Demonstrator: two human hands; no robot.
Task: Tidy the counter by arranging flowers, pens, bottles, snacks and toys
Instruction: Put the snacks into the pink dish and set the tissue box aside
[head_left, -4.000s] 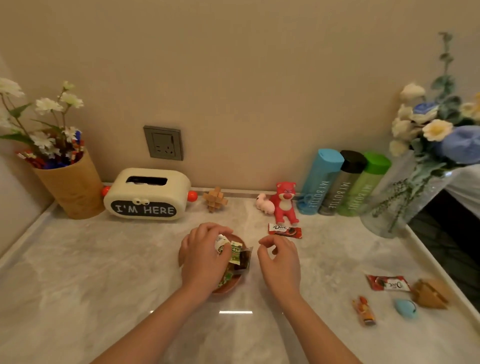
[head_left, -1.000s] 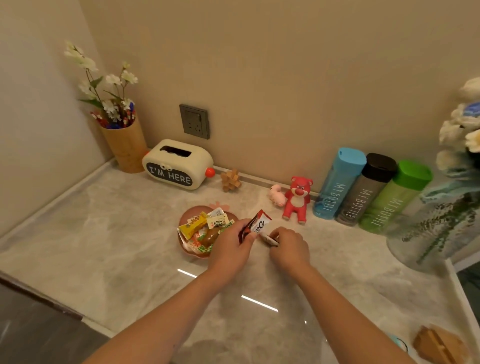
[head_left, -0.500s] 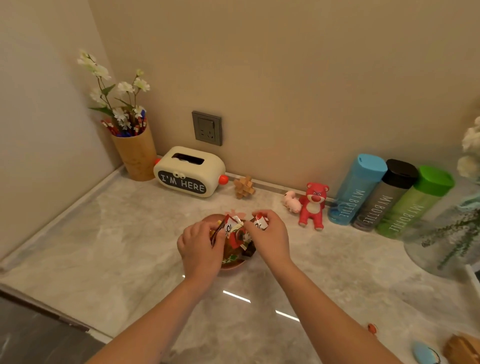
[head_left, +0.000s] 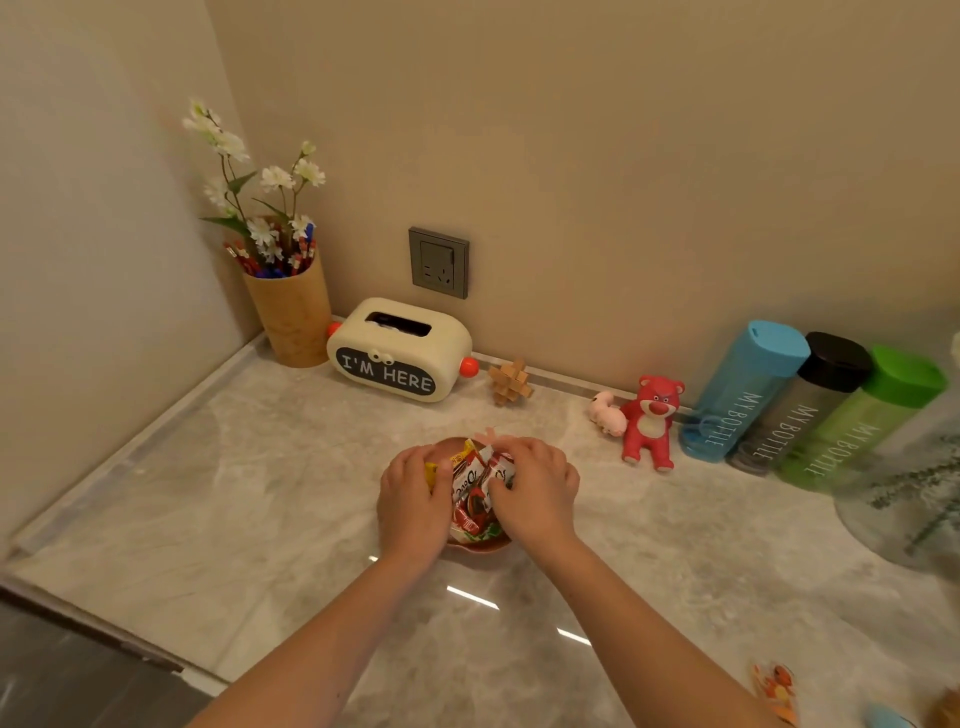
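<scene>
Both hands have come together over the snack dish since half a second ago, the red packets they carried now lowered onto the pile. At the frame's centre the left hand cups the near left side of the heap, fingers curved against the wrappers, while the right hand bends its fingertips onto a red chocolate packet atop the pile; whether either hand truly pinches a wrapper or only presses it down cannot be told. The brown dish beneath them looks full of snacks.

Much seems done: three bottles stand in a row at the right against the wall, the red bear and pink toy beside them, the wooden puzzle further left, pens and flowers in the wooden cup at upper left. Left over, apparently, are the small orange figure and a blue object at the lower right edge of the counter.
</scene>
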